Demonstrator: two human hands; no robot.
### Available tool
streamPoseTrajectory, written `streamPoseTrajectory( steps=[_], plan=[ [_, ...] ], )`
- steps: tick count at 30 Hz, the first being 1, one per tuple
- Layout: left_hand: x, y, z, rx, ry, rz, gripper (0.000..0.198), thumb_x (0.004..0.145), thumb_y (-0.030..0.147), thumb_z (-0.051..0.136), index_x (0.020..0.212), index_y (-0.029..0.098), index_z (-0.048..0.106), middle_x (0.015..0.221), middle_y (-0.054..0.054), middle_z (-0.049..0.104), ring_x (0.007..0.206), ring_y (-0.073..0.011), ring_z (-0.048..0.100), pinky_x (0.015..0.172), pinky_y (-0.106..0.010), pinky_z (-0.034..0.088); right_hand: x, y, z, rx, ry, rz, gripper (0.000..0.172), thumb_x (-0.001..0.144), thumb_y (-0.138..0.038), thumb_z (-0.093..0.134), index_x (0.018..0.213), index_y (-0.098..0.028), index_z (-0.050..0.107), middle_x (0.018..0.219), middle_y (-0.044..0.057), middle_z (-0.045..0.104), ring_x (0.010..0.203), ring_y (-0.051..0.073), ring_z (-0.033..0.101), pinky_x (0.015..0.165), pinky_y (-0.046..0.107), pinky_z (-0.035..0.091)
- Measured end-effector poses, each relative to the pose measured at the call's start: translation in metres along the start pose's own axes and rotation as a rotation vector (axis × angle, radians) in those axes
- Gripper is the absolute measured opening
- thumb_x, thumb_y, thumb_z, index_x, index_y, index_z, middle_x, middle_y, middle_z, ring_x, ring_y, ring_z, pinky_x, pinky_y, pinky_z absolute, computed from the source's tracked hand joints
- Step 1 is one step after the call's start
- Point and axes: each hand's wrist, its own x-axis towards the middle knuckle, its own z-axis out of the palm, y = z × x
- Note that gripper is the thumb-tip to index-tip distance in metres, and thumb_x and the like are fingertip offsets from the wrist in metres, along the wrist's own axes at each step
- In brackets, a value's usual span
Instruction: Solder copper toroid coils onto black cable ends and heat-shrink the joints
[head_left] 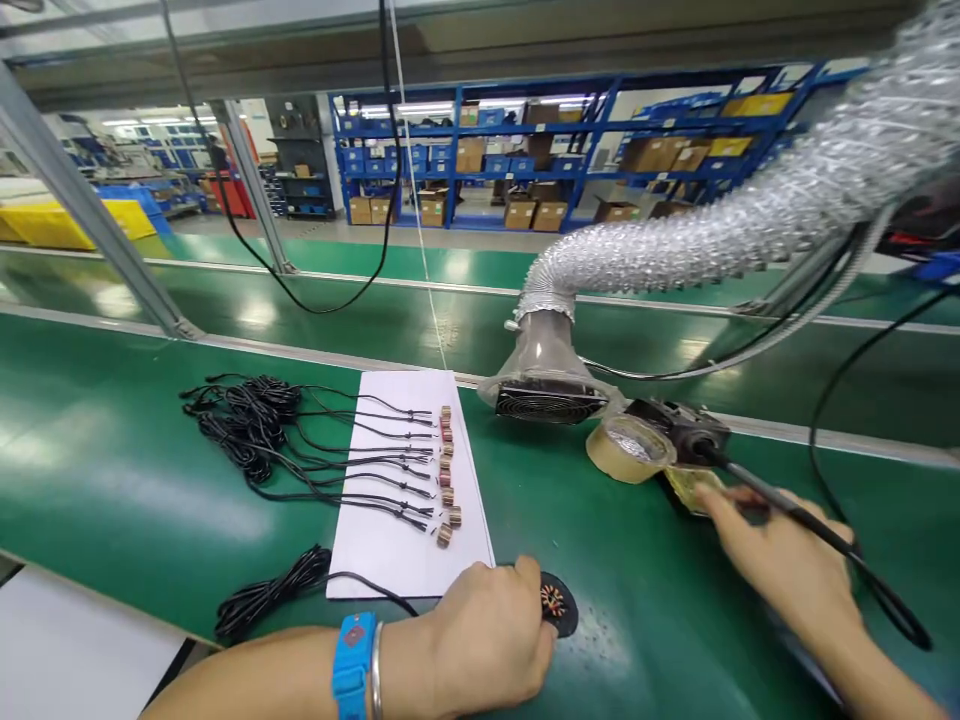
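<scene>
My left hand point(491, 635) rests on the green bench with its fingers curled, pinching a small round black part with a copper coil point(559, 603). A blue wrist strap point(352, 665) and a thin bangle sit on that wrist. My right hand point(780, 565) is closed round a black soldering iron point(787, 510), whose tip sits in a black stand point(679, 432) beside a roll of clear tape point(628, 447). On a white sheet point(397, 550) lie several black cables point(247, 430), each ending at a small copper coil point(448, 490).
A clear fume hood with a grille point(547, 395) hangs on a silver flexible duct point(750, 210) just behind the stand. One coiled black cable point(270, 592) lies near the front edge. Black cords point(855, 370) trail at right. Blue shelving with boxes point(525, 160) stands far behind.
</scene>
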Motion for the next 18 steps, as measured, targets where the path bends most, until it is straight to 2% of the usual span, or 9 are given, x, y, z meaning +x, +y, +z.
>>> streamPoseTrajectory(
  steps=[1, 3, 5, 7, 8, 11, 18],
  plan=[
    [0.000, 0.000, 0.001, 0.009, 0.005, 0.014, 0.032, 0.085, 0.034, 0.043, 0.102, 0.010, 0.055, 0.077, -0.016, 0.067, 0.062, -0.0340, 0.067, 0.051, -0.043, 0.053, -0.011, -0.014, 0.000, -0.046, -0.013, 0.017, 0.028, 0.080, -0.050, 0.060, 0.060, -0.032, 0.054, 0.054, 0.006, 0.053, 0.044, 0.026, 0.047, 0.037, 0.038, 0.032],
    [-0.001, 0.000, 0.002, 0.024, 0.008, 0.038, 0.033, 0.085, 0.034, 0.044, 0.101, 0.009, 0.055, 0.076, -0.016, 0.067, 0.060, -0.0333, 0.067, 0.049, -0.042, 0.053, -0.033, -0.048, 0.003, 0.036, -0.172, -0.105, 0.027, 0.081, -0.050, 0.059, 0.065, -0.028, 0.056, 0.062, 0.004, 0.059, 0.049, 0.023, 0.054, 0.039, 0.037, 0.043],
    [-0.001, 0.000, 0.003, 0.042, 0.027, 0.063, 0.033, 0.085, 0.035, 0.044, 0.100, 0.008, 0.056, 0.079, -0.016, 0.067, 0.061, -0.0329, 0.067, 0.049, -0.041, 0.053, -0.049, -0.079, 0.008, 0.186, -0.433, -0.313, 0.018, 0.082, -0.044, 0.061, 0.086, -0.026, 0.063, 0.080, 0.004, 0.065, 0.069, 0.022, 0.063, 0.056, 0.034, 0.057],
    [0.000, 0.000, 0.003, 0.056, 0.052, 0.090, 0.035, 0.085, 0.035, 0.044, 0.102, 0.007, 0.057, 0.083, -0.016, 0.067, 0.064, -0.0323, 0.067, 0.050, -0.040, 0.054, -0.057, -0.102, 0.013, 0.260, -0.607, -0.461, 0.027, 0.083, -0.037, 0.063, 0.108, -0.026, 0.061, 0.092, 0.004, 0.065, 0.084, 0.020, 0.064, 0.069, 0.032, 0.059],
    [0.000, 0.000, 0.003, 0.058, 0.058, 0.100, 0.036, 0.085, 0.035, 0.045, 0.102, 0.006, 0.057, 0.084, -0.016, 0.067, 0.065, -0.0321, 0.068, 0.050, -0.040, 0.053, -0.059, -0.108, 0.016, 0.271, -0.647, -0.505, 0.032, 0.084, -0.035, 0.063, 0.114, -0.026, 0.060, 0.093, 0.004, 0.064, 0.085, 0.019, 0.064, 0.071, 0.031, 0.059],
    [0.001, -0.001, 0.003, 0.055, 0.041, 0.110, 0.036, 0.085, 0.034, 0.045, 0.103, 0.006, 0.058, 0.085, -0.015, 0.066, 0.065, -0.0312, 0.067, 0.047, -0.037, 0.051, -0.059, -0.113, 0.022, 0.306, -0.641, -0.574, 0.030, 0.086, -0.031, 0.062, 0.115, -0.027, 0.060, 0.085, 0.003, 0.061, 0.078, 0.017, 0.062, 0.065, 0.027, 0.058],
    [0.006, 0.001, 0.003, 0.078, 0.058, 0.131, 0.030, 0.084, 0.033, 0.048, 0.094, 0.008, 0.060, 0.081, -0.014, 0.066, 0.062, -0.0293, 0.067, 0.043, -0.034, 0.045, -0.060, -0.110, 0.029, 0.414, -0.559, -0.623, 0.018, 0.085, -0.024, 0.061, 0.103, -0.022, 0.062, 0.078, 0.003, 0.062, 0.068, 0.015, 0.061, 0.058, 0.022, 0.056]
  ],
)
